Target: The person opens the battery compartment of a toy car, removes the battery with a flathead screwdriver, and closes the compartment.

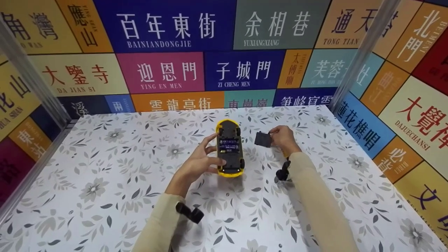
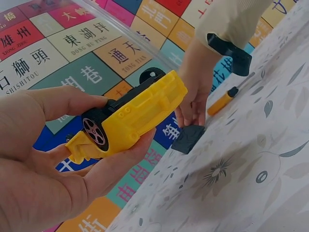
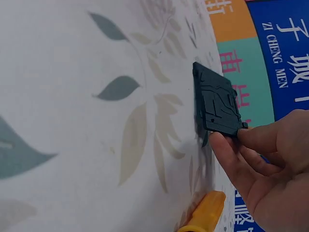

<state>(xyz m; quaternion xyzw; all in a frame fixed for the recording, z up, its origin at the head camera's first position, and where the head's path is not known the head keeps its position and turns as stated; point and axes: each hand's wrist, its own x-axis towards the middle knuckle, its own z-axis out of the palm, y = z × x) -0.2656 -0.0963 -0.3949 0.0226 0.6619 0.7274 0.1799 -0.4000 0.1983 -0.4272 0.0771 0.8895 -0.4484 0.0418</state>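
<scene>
Left hand (image 1: 197,164): gripping yellow toy car (image 1: 229,148) upside down, just above floral tablecloth (image 1: 105,182), batteries showing in open underside. Right hand (image 1: 284,139): pinching dark battery cover (image 1: 263,139) by one edge, lower edge touching cloth, just right of car. Lying beside right hand: orange-handled screwdriver (image 2: 223,100). Surrounding table: walls papered in coloured place-name panels (image 1: 161,71).

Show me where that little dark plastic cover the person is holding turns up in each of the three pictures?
Head view: the dark cover is right of centre, pinched by the right hand, beside the yellow toy car.
Left wrist view: the cover sits at centre, its lower edge on the floral tabletop.
Right wrist view: the cover is right of centre, above the fingertips.
Shared landmark: the yellow-handled screwdriver, also in the right wrist view.
</scene>
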